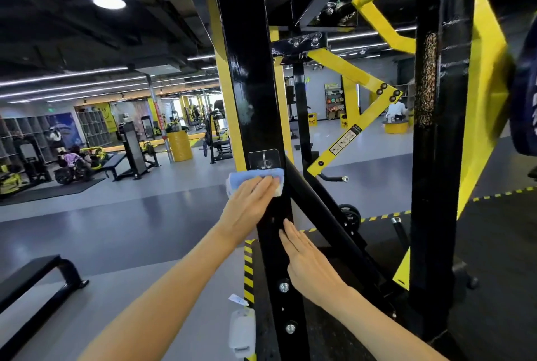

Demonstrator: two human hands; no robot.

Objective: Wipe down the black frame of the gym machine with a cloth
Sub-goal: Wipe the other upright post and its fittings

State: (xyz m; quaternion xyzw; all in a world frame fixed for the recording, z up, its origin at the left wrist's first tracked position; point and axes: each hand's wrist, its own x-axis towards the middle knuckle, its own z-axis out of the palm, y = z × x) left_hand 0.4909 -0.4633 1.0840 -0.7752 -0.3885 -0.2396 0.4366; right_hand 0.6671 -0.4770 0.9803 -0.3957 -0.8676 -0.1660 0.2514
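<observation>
Left hand (247,206): fingers (266,185) straight and together, pressing a folded blue cloth (247,176) flat on the front face of the glossy black upright post (250,70), just under a clear adhesive hook (263,160). Right hand (308,262): open and flat, holding nothing, laid against the same post lower down, above two bolts (284,286). Post is square-edged with a smeared sheen; a black diagonal brace (319,209) crowds its right edge, and open grey floor (145,215) lies to the left.
</observation>
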